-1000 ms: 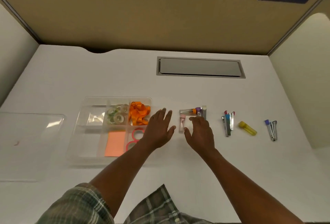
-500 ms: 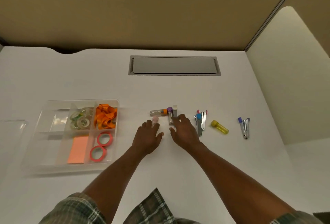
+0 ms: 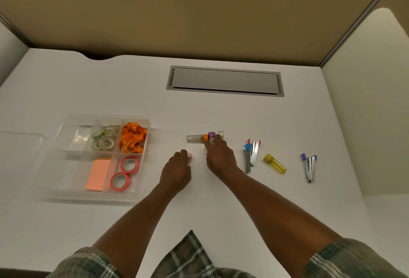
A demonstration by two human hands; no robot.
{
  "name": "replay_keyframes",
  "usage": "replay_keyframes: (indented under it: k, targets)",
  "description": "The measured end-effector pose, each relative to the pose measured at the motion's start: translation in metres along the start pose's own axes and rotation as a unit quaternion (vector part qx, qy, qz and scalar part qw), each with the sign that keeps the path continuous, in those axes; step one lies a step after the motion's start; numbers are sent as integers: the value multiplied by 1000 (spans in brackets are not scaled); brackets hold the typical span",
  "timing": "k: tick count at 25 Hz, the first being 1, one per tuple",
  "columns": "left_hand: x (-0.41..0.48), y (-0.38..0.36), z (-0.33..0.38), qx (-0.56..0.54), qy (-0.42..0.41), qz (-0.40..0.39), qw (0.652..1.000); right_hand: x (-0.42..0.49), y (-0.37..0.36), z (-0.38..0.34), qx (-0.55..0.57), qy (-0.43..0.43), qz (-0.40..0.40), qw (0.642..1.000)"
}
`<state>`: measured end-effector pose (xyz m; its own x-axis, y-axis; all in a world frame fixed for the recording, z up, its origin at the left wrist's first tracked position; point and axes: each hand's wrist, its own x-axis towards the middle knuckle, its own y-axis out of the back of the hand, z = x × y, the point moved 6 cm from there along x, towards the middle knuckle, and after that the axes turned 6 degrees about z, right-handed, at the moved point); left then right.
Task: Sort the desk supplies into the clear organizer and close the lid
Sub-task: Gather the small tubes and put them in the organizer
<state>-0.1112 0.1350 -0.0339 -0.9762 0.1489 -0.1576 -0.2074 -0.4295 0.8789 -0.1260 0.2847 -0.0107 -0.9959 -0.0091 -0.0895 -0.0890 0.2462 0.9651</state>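
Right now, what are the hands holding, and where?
The left hand grips a pink tube, only its end showing. The right hand has fingers on the purple-capped tube near its cap; grip unclear.

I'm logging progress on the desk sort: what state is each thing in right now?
Clear organizer: open, partly filled.
Lid: off, flat on the desk left of the organizer.
Left hand: curled round a small pink item.
Right hand: fingers on the purple-capped tube; grip unclear.
Orange-capped tube: capped, lying on the desk.
Yellow tube: capped, lying down.
Purple-tipped stapler: lying unsorted.
Desk hatch: shut.
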Motion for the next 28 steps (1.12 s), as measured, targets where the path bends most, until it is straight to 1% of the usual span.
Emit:
replay_keyframes:
  k: [4,7,9,11,13,14,15,17,19,22,23,24,25,28]
  targets:
    - [-4,0,-2,-46,51,7,998,-7,-5,-2,-5,9,-15,1000]
    - [-5,4,-6,-90,99,10,991,-15,-11,-1,22,-5,-27,999]
    - [-6,6,-11,-122,137,13,983,-19,-10,0,67,-34,-13,997]
    - [-8,8,-14,-156,165,20,974,-22,-7,4,136,-94,3,986]
    - [-12,10,-18,-204,193,23,959,-25,-5,10,228,-171,12,959]
    - [-14,10,-20,-232,208,18,950,-28,-5,12,282,-210,11,936]
    - [-16,11,-20,-262,223,11,939,-32,-5,13,343,-250,5,905]
    - [-19,15,-19,-319,242,-8,916,-41,-6,7,462,-315,-21,829]
    - [-21,19,-15,-376,249,-26,892,-47,-6,-3,537,-335,-55,772]
    - [-22,34,-17,-436,250,-43,864,-49,-5,-28,639,-324,-118,687]
    - [-22,40,-19,-459,245,-46,853,-50,-5,-38,660,-316,-136,668]
    - [-22,47,-21,-479,239,-48,843,-50,-5,-48,671,-304,-150,660]
    - [-22,55,-25,-490,233,-47,839,-49,-6,-59,673,-291,-161,660]
    - [-25,79,-45,-480,218,-25,849,-44,-7,-99,660,-257,-188,680]
